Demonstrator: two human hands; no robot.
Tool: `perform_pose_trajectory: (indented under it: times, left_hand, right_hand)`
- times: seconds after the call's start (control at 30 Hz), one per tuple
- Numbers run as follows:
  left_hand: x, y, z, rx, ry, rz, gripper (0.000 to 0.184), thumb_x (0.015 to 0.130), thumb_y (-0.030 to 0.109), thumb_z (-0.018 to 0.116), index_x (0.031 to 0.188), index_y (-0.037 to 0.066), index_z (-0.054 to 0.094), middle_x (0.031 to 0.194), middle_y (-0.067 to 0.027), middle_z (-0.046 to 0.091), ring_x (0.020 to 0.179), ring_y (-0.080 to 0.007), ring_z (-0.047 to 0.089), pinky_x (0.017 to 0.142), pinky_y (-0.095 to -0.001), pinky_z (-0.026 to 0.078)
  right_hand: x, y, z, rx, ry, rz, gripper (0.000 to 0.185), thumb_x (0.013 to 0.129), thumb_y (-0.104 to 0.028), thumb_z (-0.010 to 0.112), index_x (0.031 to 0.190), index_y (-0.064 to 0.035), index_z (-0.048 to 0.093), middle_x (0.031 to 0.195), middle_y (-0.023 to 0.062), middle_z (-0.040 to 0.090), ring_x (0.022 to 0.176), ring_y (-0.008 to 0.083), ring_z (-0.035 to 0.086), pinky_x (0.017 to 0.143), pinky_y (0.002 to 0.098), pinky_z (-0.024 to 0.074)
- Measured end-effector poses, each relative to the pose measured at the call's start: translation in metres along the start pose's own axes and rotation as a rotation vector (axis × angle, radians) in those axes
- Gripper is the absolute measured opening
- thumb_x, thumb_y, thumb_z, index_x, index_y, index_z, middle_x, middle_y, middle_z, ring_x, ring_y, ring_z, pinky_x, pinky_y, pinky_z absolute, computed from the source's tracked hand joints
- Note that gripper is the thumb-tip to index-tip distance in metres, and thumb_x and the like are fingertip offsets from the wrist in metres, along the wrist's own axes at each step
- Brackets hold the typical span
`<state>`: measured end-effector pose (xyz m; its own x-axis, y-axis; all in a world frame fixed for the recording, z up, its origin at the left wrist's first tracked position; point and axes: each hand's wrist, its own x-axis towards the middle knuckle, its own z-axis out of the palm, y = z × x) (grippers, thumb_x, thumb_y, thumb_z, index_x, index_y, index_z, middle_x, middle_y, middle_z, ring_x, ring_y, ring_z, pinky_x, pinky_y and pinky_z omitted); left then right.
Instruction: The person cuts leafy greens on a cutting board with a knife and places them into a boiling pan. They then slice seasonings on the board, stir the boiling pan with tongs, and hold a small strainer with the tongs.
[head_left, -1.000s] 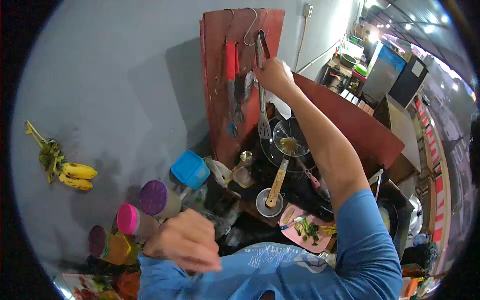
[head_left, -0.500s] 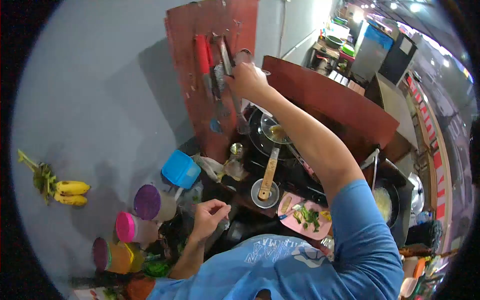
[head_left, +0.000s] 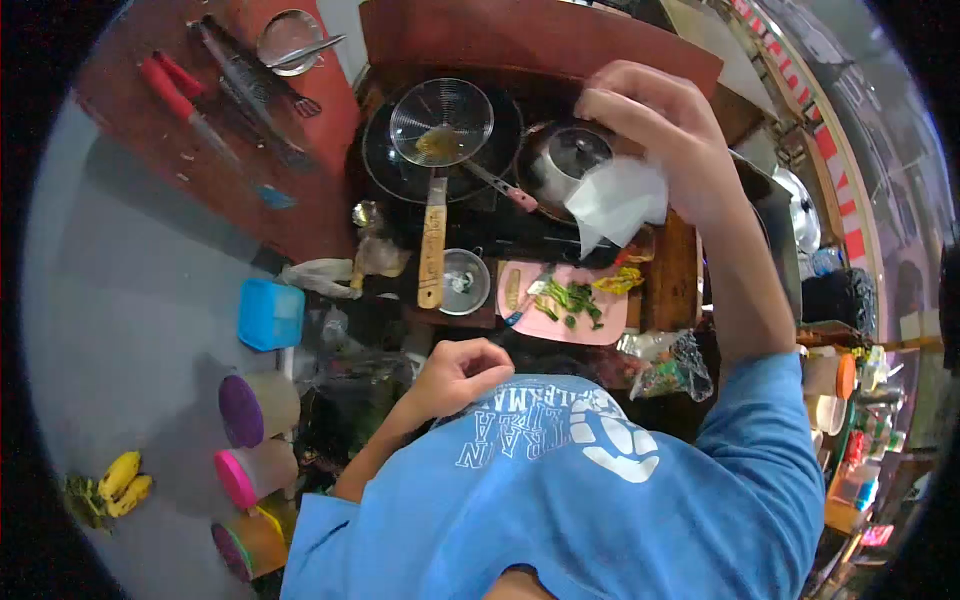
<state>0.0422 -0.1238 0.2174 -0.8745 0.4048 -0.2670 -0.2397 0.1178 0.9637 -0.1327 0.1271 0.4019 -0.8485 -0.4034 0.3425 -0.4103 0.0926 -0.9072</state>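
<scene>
Over the stove [head_left: 500, 235], the right hand [head_left: 672, 125] hangs beside the lid [head_left: 578, 150] with its fingers curled. White paper [head_left: 615, 200] lies just below it, overlapping the lid in view. Blur hides whether the fingers pinch the paper or whether it is loose, and contact with the lid can't be told either. Near the shirt [head_left: 560, 430], the left hand [head_left: 462, 375] has thumb and forefinger drawn close; nothing shows between them, and I can't tell if the tips meet.

The paper looks like the main worry: with a weak grip, a draught or quick swing could drop it onto the stove, where it could scorch if a burner is lit. No flame is visible. If the lid is hot, a low sweep could burn the knuckles.

Clutter adds risk. The strainer [head_left: 442, 110] sits over the black pan [head_left: 385, 182], its wooden handle [head_left: 432, 245] reaching out past the small bowl [head_left: 465, 283]. A sleeve or wrist catching that handle could tip the strainer and spill its contents. On the pink board [head_left: 585, 335], the knife [head_left: 516, 318] lies beside the greens [head_left: 575, 300]; a careless reach there could knock or nick.
</scene>
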Motion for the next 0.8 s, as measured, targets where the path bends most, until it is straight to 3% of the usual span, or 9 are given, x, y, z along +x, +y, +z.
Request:
perform_pose_trajectory:
  times: [0.1,0.3,0.37,0.43,0.5,0.6,0.63,0.7,0.8]
  left_hand:
    - [0.034,-0.006,0.032,-0.129,-0.130,0.117,0.035,0.088,0.002,0.072,0.121,0.000,0.060,0.097,-0.0035,0.066,0.079,-0.0058,0.058,0.069,-0.0220,0.049]
    - [0.105,-0.015,0.100,-0.155,0.048,0.181,0.033,0.092,0.003,0.065,0.124,-0.002,0.058,0.101,-0.0066,0.066,0.077,-0.0079,0.062,0.065,-0.0234,0.049]
    - [0.130,-0.055,0.106,0.069,0.025,0.083,0.027,0.093,0.003,0.062,0.119,-0.002,0.061,0.096,-0.0073,0.068,0.074,-0.0089,0.062,0.063,-0.0247,0.050]
    - [0.147,-0.074,0.117,0.378,0.033,0.270,0.025,0.091,0.001,0.062,0.116,-0.002,0.064,0.093,-0.0078,0.069,0.074,-0.0095,0.063,0.064,-0.0257,0.050]
    - [0.157,-0.088,0.130,0.390,-0.035,0.241,0.030,0.089,0.000,0.061,0.119,-0.001,0.063,0.096,-0.0089,0.070,0.078,-0.0115,0.065,0.068,-0.0269,0.052]
    - [0.171,-0.116,0.149,0.092,-0.271,0.057,0.040,0.089,0.001,0.060,0.129,0.000,0.059,0.112,-0.0126,0.070,0.101,-0.0175,0.069,0.087,-0.0300,0.054]
    - [0.170,-0.103,0.154,0.105,-0.346,0.037,0.044,0.090,0.002,0.061,0.134,0.000,0.056,0.118,-0.0140,0.069,0.107,-0.0199,0.068,0.093,-0.0314,0.053]
    - [0.167,-0.110,0.169,0.090,-0.391,0.088,0.049,0.090,0.004,0.064,0.138,0.000,0.054,0.118,-0.0145,0.069,0.107,-0.0210,0.068,0.093,-0.0327,0.054]
    - [0.162,-0.118,0.174,0.222,-0.404,0.159,0.054,0.088,0.011,0.070,0.139,0.003,0.054,0.113,-0.0162,0.071,0.099,-0.0188,0.069,0.086,-0.0332,0.056]
  right_hand:
    - [-0.079,0.043,-0.018,0.389,0.302,0.258,0.019,0.091,-0.022,0.065,0.101,-0.0056,0.063,0.091,-0.0007,0.060,0.075,0.0057,0.054,0.065,0.0249,0.0442]
    - [-0.224,0.154,0.036,1.043,0.589,0.638,0.022,0.093,-0.017,0.058,0.112,-0.0060,0.055,0.104,0.0086,0.063,0.098,0.0192,0.062,0.090,0.0343,0.0485]
    - [-0.261,0.194,0.057,0.968,0.642,0.725,0.023,0.094,-0.016,0.058,0.114,-0.0053,0.058,0.109,0.0087,0.064,0.102,0.0191,0.062,0.090,0.0338,0.0492]
    - [-0.283,0.207,0.066,0.902,0.608,0.882,0.028,0.096,-0.016,0.060,0.121,-0.0036,0.060,0.114,0.0088,0.064,0.105,0.0195,0.063,0.087,0.0340,0.0518]
    - [-0.302,0.214,0.059,0.986,0.595,0.886,0.035,0.094,-0.013,0.065,0.127,-0.0013,0.060,0.113,0.0078,0.066,0.094,0.0177,0.066,0.079,0.0320,0.0546]
    - [-0.330,0.235,0.037,0.270,0.356,0.911,0.033,0.091,-0.009,0.068,0.123,0.0005,0.066,0.104,0.0027,0.071,0.082,0.0102,0.063,0.073,0.0248,0.0506]
    - [-0.343,0.245,0.033,0.430,0.419,0.866,0.031,0.090,-0.009,0.068,0.120,0.0011,0.068,0.099,0.0036,0.071,0.079,0.0099,0.063,0.071,0.0246,0.0504]
    - [-0.359,0.251,0.019,0.155,0.327,0.939,0.026,0.090,-0.008,0.069,0.113,0.0016,0.072,0.090,0.0040,0.071,0.076,0.0097,0.063,0.069,0.0248,0.0505]
    - [-0.386,0.253,0.009,0.169,0.373,1.094,0.019,0.086,-0.010,0.075,0.102,0.0001,0.076,0.085,0.0033,0.073,0.072,0.0091,0.063,0.066,0.0269,0.0498]
